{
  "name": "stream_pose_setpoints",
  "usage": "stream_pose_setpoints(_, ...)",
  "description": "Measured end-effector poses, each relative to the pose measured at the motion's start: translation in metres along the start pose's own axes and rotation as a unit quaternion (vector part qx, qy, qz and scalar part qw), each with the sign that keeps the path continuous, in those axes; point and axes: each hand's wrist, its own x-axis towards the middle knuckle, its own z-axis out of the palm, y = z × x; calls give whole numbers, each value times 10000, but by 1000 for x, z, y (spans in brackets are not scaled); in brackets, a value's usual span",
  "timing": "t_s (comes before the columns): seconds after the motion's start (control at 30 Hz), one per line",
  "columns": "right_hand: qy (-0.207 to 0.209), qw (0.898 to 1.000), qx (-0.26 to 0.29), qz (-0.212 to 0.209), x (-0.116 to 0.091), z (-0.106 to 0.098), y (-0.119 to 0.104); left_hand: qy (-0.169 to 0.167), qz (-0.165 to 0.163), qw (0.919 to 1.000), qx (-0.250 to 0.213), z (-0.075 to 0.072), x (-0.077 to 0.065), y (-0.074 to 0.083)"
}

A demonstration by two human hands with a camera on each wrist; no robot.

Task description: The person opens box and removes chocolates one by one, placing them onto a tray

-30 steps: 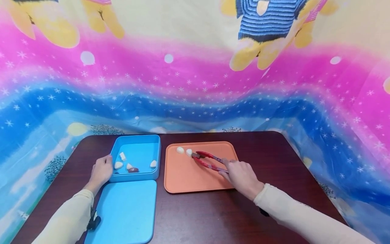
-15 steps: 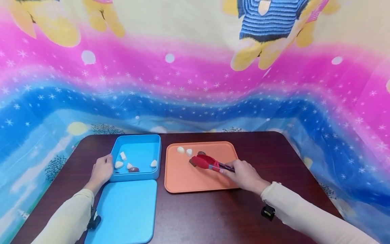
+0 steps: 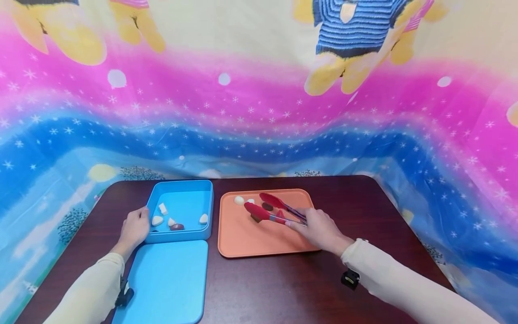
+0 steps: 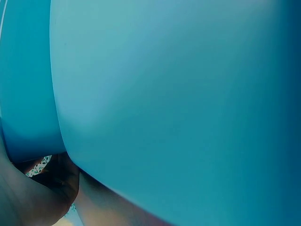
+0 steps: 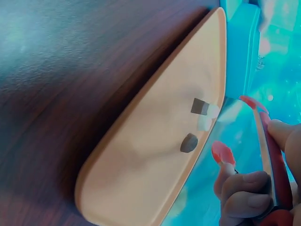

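Note:
In the head view, my left hand [image 3: 135, 228] grips the left wall of an open blue box [image 3: 193, 235], thumb by the rim. Inside lie several small white pieces [image 3: 157, 220] and a brown one [image 3: 176, 227]. My right hand [image 3: 325, 231] holds red-tipped tongs [image 3: 256, 210], their arms spread apart over an orange tray [image 3: 251, 240]. A dark rounded piece [image 3: 267, 206] lies between the tong arms, and a squarish brown piece [image 3: 256, 218] shows just below the nearer tip. Two white pieces, one partly hidden by the tongs, sit near the tray's back left; the right wrist view shows the dark rounded piece [image 5: 189, 143] too.
A flat blue lid [image 3: 166, 281] lies in front of the box, under the left forearm. Box, lid and tray share a dark brown table [image 3: 251, 292]. A patterned cloth [image 3: 259, 112] hangs behind and along both sides.
The tongs came off the white piece, turned and closed up half a second ago; now their arms are spread. The squarish brown piece shows nearer the front. My left hand stays on the box.

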Motion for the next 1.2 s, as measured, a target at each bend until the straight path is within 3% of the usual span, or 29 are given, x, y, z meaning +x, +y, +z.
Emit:
stream_pose_setpoints(0.2, -52, 9990, 450, -4, 7, 1, -9, -64, -31, 10000, 31, -1, 1, 1)
stream_pose_setpoints(0.67, -131, 9923, 1035, -673, 17, 6, -31, -20, 67, 10000, 20, 0, 0, 1)
stream_pose_setpoints(0.83, -174, 9921, 1117, -552, 22, 11, -45, -68, 50, 10000, -3, -1, 0, -1)
stream_pose_setpoints(1.2, -305, 9911, 1022, -802, 34, 25, -80, -130, -42, 9999, -54, -1, -2, 1)
